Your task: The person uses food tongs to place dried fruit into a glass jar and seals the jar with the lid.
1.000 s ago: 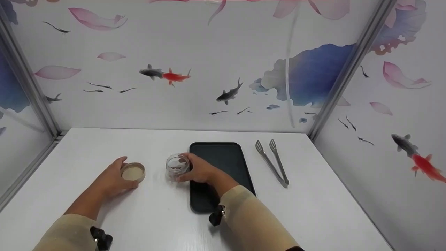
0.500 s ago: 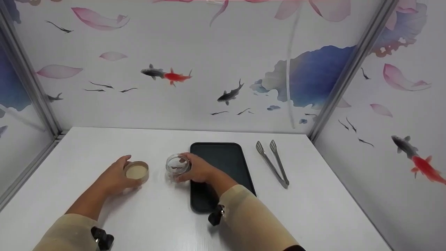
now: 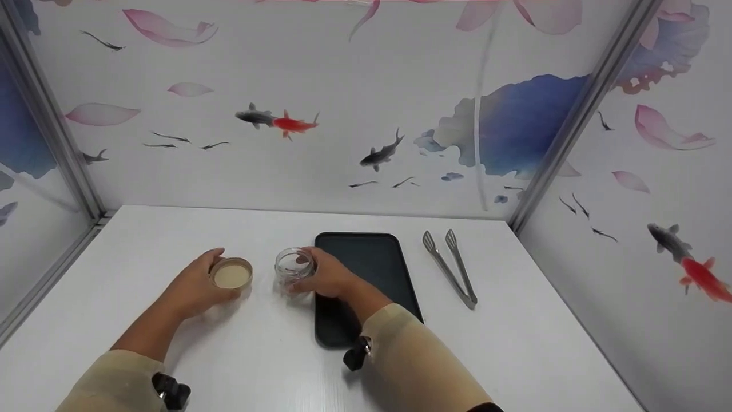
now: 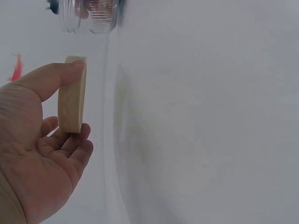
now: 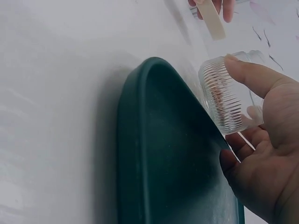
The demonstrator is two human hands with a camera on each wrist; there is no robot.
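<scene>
A round beige lid [image 3: 231, 274] is held between the thumb and fingers of my left hand [image 3: 197, 286], raised over the table. In the left wrist view the lid [image 4: 71, 100] stands edge-on, pinched at its rim. My right hand [image 3: 334, 274] grips a clear glass jar [image 3: 293, 269] by its right side. The jar's mouth is uncovered and faces up, a short gap to the right of the lid. Vertical ribs show on the jar [image 5: 222, 91] in the right wrist view.
A dark rectangular tray [image 3: 372, 252] lies just right of the jar, partly under my right forearm. Metal tongs [image 3: 457, 274] rest spread on the white table [image 3: 532, 337] farther right. Printed walls [image 3: 320, 183] close in the back and sides.
My left hand has moved right and slightly away from me with the lid, nearing the jar. My right hand keeps its hold on the jar almost in place.
</scene>
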